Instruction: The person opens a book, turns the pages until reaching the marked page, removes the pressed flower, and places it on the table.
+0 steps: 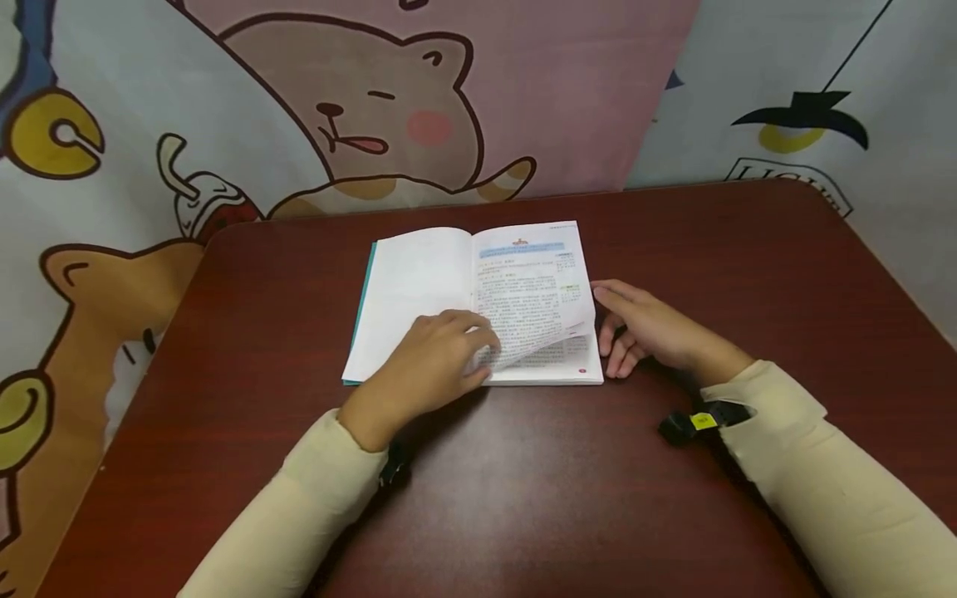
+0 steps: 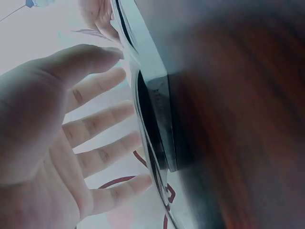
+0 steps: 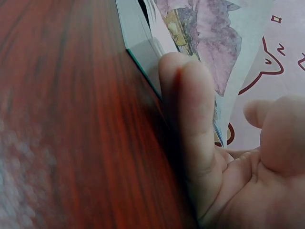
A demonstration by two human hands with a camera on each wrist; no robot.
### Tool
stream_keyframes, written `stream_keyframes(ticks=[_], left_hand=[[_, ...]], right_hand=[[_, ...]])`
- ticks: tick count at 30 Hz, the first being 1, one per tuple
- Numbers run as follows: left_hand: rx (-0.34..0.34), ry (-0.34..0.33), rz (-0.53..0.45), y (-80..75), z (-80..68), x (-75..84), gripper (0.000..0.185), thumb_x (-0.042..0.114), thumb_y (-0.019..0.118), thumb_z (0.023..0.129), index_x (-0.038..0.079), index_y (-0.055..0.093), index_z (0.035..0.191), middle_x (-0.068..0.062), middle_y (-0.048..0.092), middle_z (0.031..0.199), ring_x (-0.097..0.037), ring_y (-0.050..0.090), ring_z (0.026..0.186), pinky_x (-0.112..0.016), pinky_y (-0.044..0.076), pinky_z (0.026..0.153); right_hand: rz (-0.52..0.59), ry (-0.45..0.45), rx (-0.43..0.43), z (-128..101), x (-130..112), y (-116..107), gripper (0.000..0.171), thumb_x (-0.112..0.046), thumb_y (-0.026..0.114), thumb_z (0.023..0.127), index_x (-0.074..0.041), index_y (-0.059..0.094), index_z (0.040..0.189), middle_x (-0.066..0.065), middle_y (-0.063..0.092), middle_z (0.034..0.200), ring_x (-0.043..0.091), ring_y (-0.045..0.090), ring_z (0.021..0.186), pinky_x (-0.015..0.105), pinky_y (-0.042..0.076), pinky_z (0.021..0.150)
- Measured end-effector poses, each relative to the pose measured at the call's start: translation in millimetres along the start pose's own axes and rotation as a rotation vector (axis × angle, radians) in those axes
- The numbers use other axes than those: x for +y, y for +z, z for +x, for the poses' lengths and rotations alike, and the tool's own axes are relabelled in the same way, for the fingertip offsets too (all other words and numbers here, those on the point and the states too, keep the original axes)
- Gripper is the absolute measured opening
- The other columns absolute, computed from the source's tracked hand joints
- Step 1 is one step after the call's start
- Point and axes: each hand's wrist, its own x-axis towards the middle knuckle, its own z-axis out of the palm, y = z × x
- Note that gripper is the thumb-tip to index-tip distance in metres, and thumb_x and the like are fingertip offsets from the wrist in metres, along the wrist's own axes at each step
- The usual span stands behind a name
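An open book [image 1: 419, 282] with a teal cover lies on a dark red table [image 1: 523, 498]. My left hand [image 1: 437, 361] rests on the book's near middle. Its fingers are spread and fairly straight, touching the lower edge of a right-hand page [image 1: 538, 311] that curls up off the stack. The left wrist view shows my left hand [image 2: 71, 138] with the thumb tip against the book [image 2: 155, 90]. My right hand [image 1: 650, 328] lies relaxed on the table beside the book's right edge. In the right wrist view, a straight finger of my right hand [image 3: 190, 105] lies along the book [image 3: 138, 38].
A cartoon-printed cloth backdrop [image 1: 374, 108] hangs right behind the table's far edge and down its left side. A black wrist strap with a yellow tag [image 1: 699, 422] sits on my right sleeve. Bare tabletop surrounds the book on all sides.
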Motion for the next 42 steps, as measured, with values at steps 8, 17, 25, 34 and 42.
stream_keyframes(ticks=[8,17,25,34,42], left_hand=[[0.06,0.021,0.028,0.3,1.8,4.1,0.003,0.021,0.073,0.086,0.021,0.07,0.087,0.003,0.069,0.1,-0.022,0.065,0.099,-0.046,0.052,0.082],[0.058,-0.044,0.04,-0.7,1.9,6.0,0.015,0.018,0.065,0.081,0.021,0.055,0.071,0.007,0.052,0.073,-0.016,0.055,0.075,-0.043,0.048,0.076],[0.07,-0.11,0.017,1.5,3.9,5.6,0.025,0.025,0.055,0.094,0.018,0.069,0.074,0.003,0.062,0.084,-0.019,0.057,0.078,-0.043,0.047,0.073],[0.148,-0.145,-0.037,-0.3,6.6,3.3,0.036,0.037,0.056,0.102,0.014,0.079,0.085,0.0,0.071,0.095,-0.021,0.065,0.084,-0.043,0.051,0.07],[0.246,-0.248,-0.332,-3.7,6.9,-3.1,0.02,0.027,0.068,0.093,0.011,0.069,0.081,-0.001,0.067,0.088,-0.018,0.062,0.075,-0.032,0.051,0.066]], right_hand=[[-0.001,-0.007,0.007,-0.8,-2.2,0.7,0.061,-0.054,0.027,0.106,-0.02,0.017,0.157,0.013,0.058,0.073,0.031,0.067,0.054,0.047,0.057,0.053],[-0.016,-0.024,0.0,0.3,-2.2,0.2,0.066,-0.059,0.027,0.105,-0.02,0.016,0.158,0.014,0.057,0.074,0.032,0.068,0.056,0.047,0.058,0.053],[-0.029,-0.017,-0.005,-1.0,1.3,-0.1,0.065,-0.057,0.027,0.105,-0.019,0.016,0.157,0.014,0.057,0.074,0.032,0.068,0.057,0.047,0.058,0.053],[-0.029,-0.002,0.008,-0.3,3.2,0.7,0.062,-0.056,0.027,0.106,-0.021,0.019,0.156,0.013,0.058,0.074,0.031,0.068,0.056,0.046,0.058,0.054],[-0.034,-0.013,0.003,-0.2,-0.1,2.3,0.061,-0.055,0.029,0.106,-0.02,0.02,0.156,0.014,0.057,0.074,0.032,0.068,0.056,0.046,0.058,0.053]])
